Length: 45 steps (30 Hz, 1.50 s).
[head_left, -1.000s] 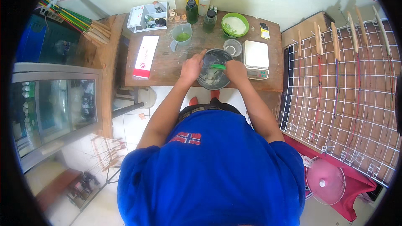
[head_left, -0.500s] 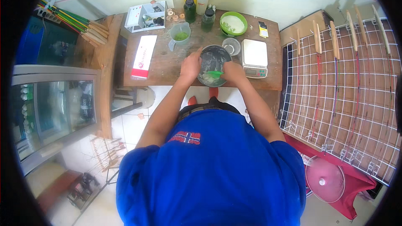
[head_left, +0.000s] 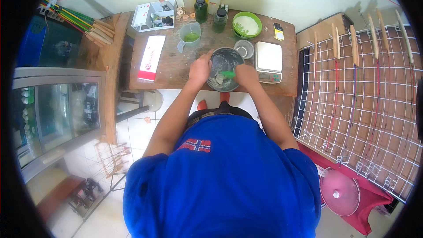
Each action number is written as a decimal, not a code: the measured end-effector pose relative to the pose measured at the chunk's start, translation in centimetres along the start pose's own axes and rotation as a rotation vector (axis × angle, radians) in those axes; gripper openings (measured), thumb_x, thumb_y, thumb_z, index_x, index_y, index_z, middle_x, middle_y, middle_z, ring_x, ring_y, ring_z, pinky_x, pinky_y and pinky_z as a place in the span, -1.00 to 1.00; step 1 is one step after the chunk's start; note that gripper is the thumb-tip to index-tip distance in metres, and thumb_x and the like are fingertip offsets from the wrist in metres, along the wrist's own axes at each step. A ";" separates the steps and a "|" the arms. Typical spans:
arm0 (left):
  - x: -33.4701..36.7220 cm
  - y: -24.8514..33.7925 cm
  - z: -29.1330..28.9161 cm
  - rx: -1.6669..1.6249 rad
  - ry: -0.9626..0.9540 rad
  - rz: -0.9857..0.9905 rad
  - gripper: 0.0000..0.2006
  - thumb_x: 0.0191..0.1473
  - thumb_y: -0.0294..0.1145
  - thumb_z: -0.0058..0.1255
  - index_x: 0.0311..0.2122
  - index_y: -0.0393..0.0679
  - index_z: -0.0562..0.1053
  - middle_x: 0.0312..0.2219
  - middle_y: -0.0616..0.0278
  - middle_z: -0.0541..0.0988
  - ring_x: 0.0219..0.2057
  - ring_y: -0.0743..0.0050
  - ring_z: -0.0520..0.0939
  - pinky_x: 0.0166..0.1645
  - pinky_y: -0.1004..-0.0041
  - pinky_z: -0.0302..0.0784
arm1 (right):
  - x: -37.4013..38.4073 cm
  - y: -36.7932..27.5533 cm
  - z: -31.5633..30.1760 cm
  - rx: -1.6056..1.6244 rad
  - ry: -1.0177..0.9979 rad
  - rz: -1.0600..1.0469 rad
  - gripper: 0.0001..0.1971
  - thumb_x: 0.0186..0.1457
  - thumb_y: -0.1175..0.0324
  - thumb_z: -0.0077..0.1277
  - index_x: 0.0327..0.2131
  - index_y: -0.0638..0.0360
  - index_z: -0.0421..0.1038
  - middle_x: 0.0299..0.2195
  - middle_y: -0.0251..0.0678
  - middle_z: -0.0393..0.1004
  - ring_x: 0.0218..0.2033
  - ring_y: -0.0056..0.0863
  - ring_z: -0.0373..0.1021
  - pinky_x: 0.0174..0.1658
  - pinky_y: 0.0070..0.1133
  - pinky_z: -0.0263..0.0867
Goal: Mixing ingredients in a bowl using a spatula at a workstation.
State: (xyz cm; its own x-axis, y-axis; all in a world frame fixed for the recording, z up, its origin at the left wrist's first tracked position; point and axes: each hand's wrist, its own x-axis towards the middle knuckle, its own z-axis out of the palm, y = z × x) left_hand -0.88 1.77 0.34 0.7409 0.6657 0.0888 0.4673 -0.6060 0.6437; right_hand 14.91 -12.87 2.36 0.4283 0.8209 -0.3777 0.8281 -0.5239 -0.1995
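A grey mixing bowl (head_left: 226, 57) sits at the front edge of the wooden table, its inner wall smeared with a pale paste. My left hand (head_left: 201, 68) is closed on the bowl's left rim. In my right hand (head_left: 246, 76), at the bowl's right side, is a green spatula (head_left: 228, 74); its blade is inside the bowl, over a pale lump of dough-like paste (head_left: 219, 79). The fingers hide the spatula's handle. Just beyond the bowl stands a small clear cup (head_left: 244, 48), and right of it a white digital scale (head_left: 269, 57).
Stacked green bowls (head_left: 246, 24) with pale contents stand at the back right. A measuring jug (head_left: 190, 35), dark green bottles (head_left: 201, 10), a white organizer box (head_left: 153, 16) and a paper sheet (head_left: 152, 57) lie left. A wire rack (head_left: 361, 92) stands right of the table.
The green spatula has turned and shifted slightly upward in the bowl, showing more of the paste below it. My left hand stays at the rim.
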 end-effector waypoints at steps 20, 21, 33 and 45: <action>0.0 1.4 -0.6 0.066 -0.090 0.054 -0.51 0.08 -0.46 -0.05 0.18 0.02 0.34 -0.24 -0.01 0.56 -0.27 -0.10 0.60 -0.18 0.07 0.52 | 3.5 0.6 2.3 0.243 -0.197 0.099 -0.61 -0.18 0.18 0.25 -0.35 0.35 0.58 -0.31 0.12 0.56 -0.21 -0.08 0.54 -0.15 -0.32 0.45; 0.0 1.5 -0.7 0.071 -0.105 0.051 -0.50 0.08 -0.46 -0.06 0.18 0.03 0.34 -0.24 0.00 0.56 -0.28 -0.10 0.60 -0.19 0.07 0.53 | 2.9 1.1 2.4 0.191 -0.179 0.127 -0.60 -0.18 0.18 0.25 -0.35 0.36 0.58 -0.30 0.12 0.56 -0.22 -0.09 0.54 -0.14 -0.32 0.45; 0.2 1.9 -1.1 0.082 -0.137 0.085 -0.46 0.06 -0.49 -0.06 0.20 0.08 0.32 -0.25 0.03 0.56 -0.29 -0.10 0.61 -0.19 0.07 0.54 | 1.6 0.7 -1.6 0.135 -0.166 0.265 -0.64 -0.10 0.25 0.19 -0.23 0.29 0.57 -0.19 -0.02 0.57 -0.12 -0.11 0.52 -0.10 -0.32 0.44; 0.3 3.2 -0.8 0.155 -0.203 0.142 -0.54 0.15 -0.42 -0.16 0.19 0.04 0.31 -0.27 0.04 0.56 -0.30 -0.07 0.62 -0.22 0.08 0.54 | 0.6 1.7 -1.2 0.156 -0.164 0.355 -0.57 -0.11 0.15 0.27 -0.21 0.26 0.56 -0.18 -0.02 0.57 -0.14 -0.11 0.52 -0.09 -0.29 0.44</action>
State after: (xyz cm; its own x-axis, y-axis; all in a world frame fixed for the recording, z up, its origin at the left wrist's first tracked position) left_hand 0.45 0.35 3.04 0.8780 0.4786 0.0059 0.4090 -0.7566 0.5101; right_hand 17.00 -12.95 2.88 0.6039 0.5427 -0.5838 0.5690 -0.8064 -0.1611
